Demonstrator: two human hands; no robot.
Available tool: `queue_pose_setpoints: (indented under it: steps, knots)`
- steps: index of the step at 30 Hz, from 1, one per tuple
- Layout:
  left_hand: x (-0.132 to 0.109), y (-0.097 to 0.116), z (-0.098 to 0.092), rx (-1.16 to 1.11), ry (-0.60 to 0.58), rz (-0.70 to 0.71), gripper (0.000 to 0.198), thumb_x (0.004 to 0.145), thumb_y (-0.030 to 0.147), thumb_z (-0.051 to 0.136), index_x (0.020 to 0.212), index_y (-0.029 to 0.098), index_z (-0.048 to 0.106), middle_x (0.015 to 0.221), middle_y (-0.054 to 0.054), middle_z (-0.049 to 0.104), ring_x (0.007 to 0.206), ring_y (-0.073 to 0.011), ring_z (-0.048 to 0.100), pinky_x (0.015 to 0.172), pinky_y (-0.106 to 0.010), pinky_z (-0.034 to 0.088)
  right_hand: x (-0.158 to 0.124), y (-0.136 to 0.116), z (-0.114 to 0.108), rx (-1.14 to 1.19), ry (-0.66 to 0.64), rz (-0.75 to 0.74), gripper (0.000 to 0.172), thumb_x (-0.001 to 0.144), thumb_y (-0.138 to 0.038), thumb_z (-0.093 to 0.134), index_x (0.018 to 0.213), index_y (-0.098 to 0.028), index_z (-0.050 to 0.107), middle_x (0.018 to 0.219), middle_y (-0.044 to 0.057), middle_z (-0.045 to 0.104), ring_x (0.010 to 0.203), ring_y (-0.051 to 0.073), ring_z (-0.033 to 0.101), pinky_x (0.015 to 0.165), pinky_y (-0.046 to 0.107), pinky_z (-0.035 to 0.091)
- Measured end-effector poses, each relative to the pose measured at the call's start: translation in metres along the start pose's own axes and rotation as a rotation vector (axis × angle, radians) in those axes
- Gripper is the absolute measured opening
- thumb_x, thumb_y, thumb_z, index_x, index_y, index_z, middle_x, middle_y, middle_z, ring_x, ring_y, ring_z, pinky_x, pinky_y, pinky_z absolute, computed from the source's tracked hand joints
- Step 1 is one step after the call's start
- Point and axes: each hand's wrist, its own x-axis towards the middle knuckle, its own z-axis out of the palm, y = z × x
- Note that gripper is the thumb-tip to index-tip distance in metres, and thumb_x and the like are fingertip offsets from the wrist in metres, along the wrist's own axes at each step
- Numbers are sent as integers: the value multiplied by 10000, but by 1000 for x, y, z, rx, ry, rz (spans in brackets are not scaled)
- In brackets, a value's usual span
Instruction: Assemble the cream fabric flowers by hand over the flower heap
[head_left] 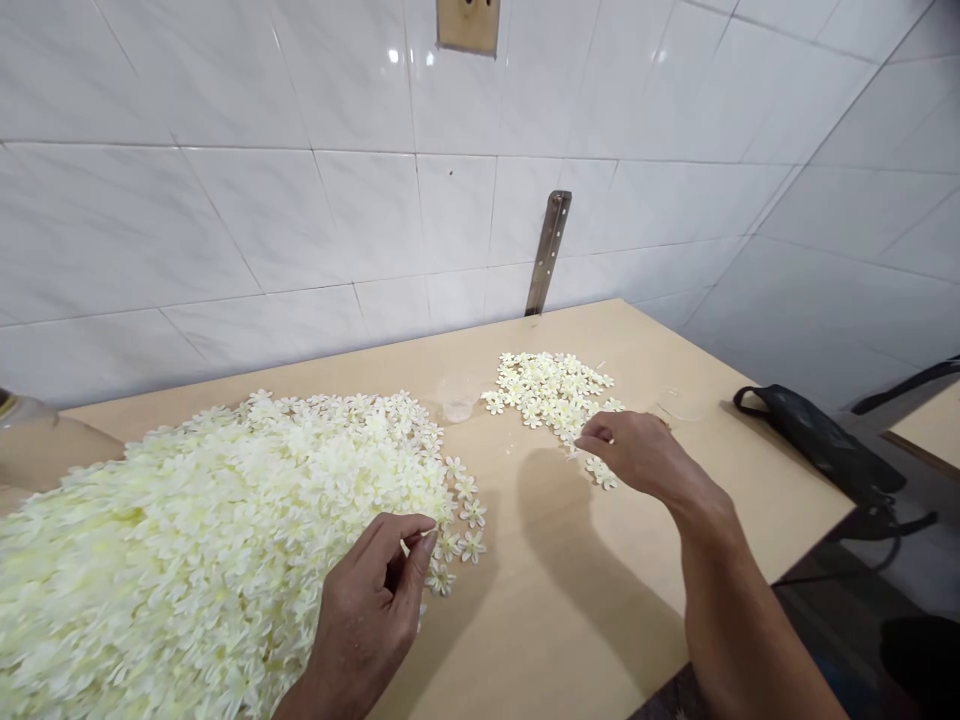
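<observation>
A large heap of pale yellow-white artificial flower heads (247, 530) covers the left of the table. My left hand (375, 600) is at the heap's right edge, thumb and forefinger pinched together; whatever lies between the tips is too small to make out. Toward the back right is a smaller flat pile of the same blossoms (551, 385). Over its near end my right hand (634, 450) is closed in a pinch, and its fingertips hide what they may hold. A few loose blossoms (472, 513) lie just beyond the heap's right side.
A small clear dish (457, 408) stands between the two piles. Thin clear thread (679, 405) lies on the wooden tabletop (480, 640). At the right edge rests a black bag (821, 440) with a strap. A perforated metal bracket (549, 252) is on the tiled wall behind.
</observation>
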Motion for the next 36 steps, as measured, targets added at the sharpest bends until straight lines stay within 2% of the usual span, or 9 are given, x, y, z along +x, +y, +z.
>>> queue_pose_setpoints:
  steps: [3,7,12,19,21,25,31,36]
  knots:
    - [-1,2,3,-11,-30,27,88,915,226,561,920,217,648,756,0,627,567,-114,541,540,-211,434,-4,29,7,-72,20,117,159,848,-295,608,762,-211,712,770,70,724,820,253,637,654,303,360]
    - [-2,2,4,-21,-32,51,81,926,212,557,925,216,638,768,6,620,582,-105,538,553,-201,433,-9,43,23,-71,24,191,157,823,-302,620,890,-206,725,846,79,737,811,254,644,649,299,372]
    - [-1,1,5,-32,-22,79,76,928,204,560,923,208,635,763,7,617,583,-101,536,548,-196,429,-8,43,34,-39,48,209,174,828,-322,604,910,-215,713,843,56,737,760,221,644,646,287,375]
    - [-1,1,5,-40,-36,71,80,930,209,559,923,204,639,766,0,616,599,-106,543,548,-196,432,-15,42,28,33,82,196,233,873,-389,530,865,-229,701,832,32,724,741,197,643,642,275,403]
    - [-1,2,5,-35,-40,57,86,931,210,557,923,204,642,757,2,614,593,-106,540,547,-198,430,-21,41,28,39,49,182,221,857,-409,560,864,-232,693,842,31,721,755,201,647,650,277,407]
    - [-4,4,7,-46,-53,33,84,931,207,558,922,206,642,753,6,608,578,-101,539,548,-199,428,-31,38,34,9,-36,159,201,808,-388,633,920,-228,679,896,40,717,831,224,649,688,288,414]
    - [-5,2,8,-52,-54,55,65,929,198,563,929,209,628,753,11,598,591,-98,548,562,-192,436,-31,36,38,-18,-32,230,212,809,-382,629,937,-222,683,884,44,707,811,228,649,674,291,413]
    - [-4,2,9,-53,-49,39,82,933,207,555,913,207,634,749,11,597,587,-98,549,563,-196,437,-32,38,36,-92,6,179,209,857,-360,578,966,-234,704,956,69,683,843,236,651,711,314,412]
